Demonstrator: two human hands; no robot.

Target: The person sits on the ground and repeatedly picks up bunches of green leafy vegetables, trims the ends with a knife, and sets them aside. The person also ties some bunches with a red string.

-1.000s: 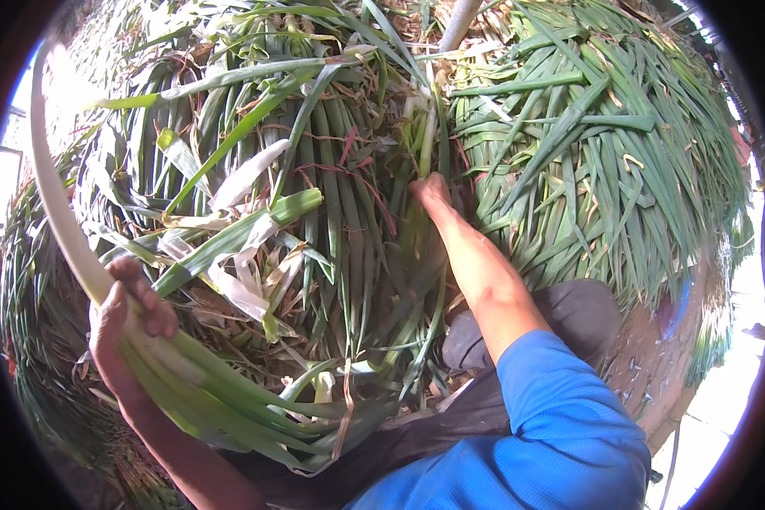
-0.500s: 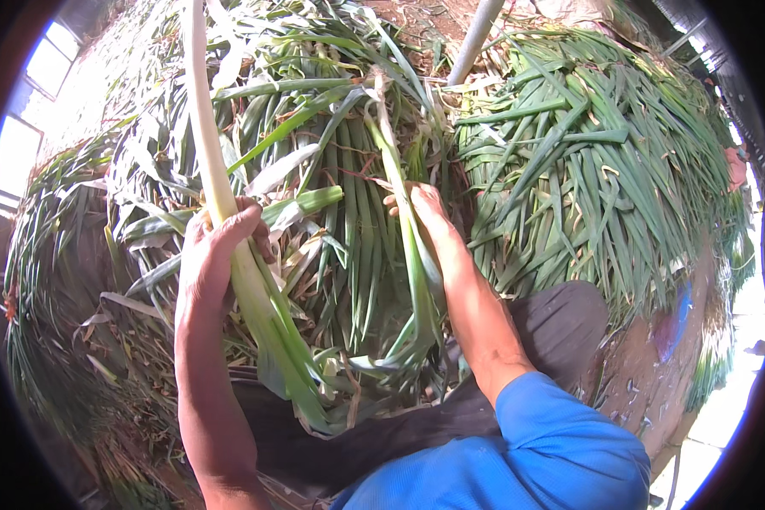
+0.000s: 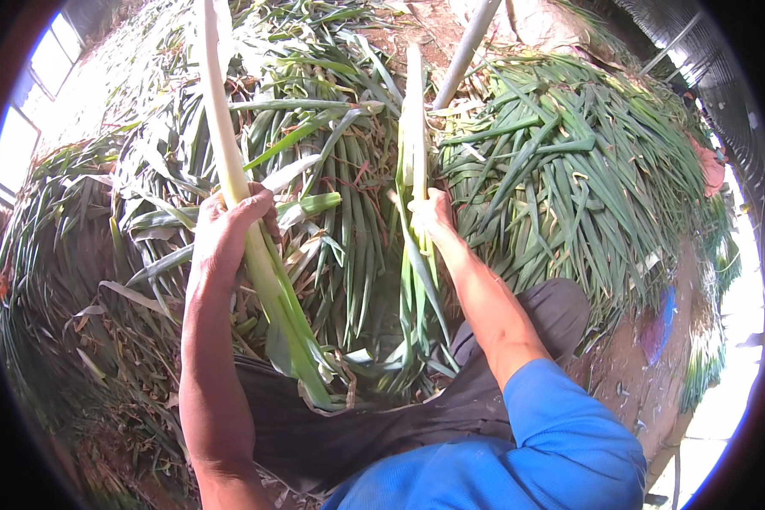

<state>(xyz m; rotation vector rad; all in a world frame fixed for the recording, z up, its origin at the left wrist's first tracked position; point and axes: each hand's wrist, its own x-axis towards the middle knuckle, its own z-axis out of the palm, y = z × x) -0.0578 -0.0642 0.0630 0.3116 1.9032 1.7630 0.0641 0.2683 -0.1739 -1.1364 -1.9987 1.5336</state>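
Note:
A long, thick green onion [image 3: 221,127] slants across my left hand [image 3: 234,223], whose fingers are wrapped round its pale shaft. The white end points away from me, and the split green leaves hang down toward my lap. My right hand [image 3: 433,214] is closed round another green onion [image 3: 414,119], held nearly upright with its white root end at the top. Loose outer leaves and green blades trail below that hand. Between both hands lies a pile of green onions [image 3: 348,246] with drooping leaves and dry, peeled scraps.
A second large heap of green onions [image 3: 561,187] lies to the right, beside a grey pole [image 3: 467,55]. More leaves are heaped at the left [image 3: 59,229]. My dark trousers [image 3: 365,438] frame the near side. A blue scrap [image 3: 665,314] rests on the brown ground at right.
My right hand has shifted slightly right, and the green onion in it has swung more upright, showing more white shaft. My left hand has barely moved, still gripping its stalk.

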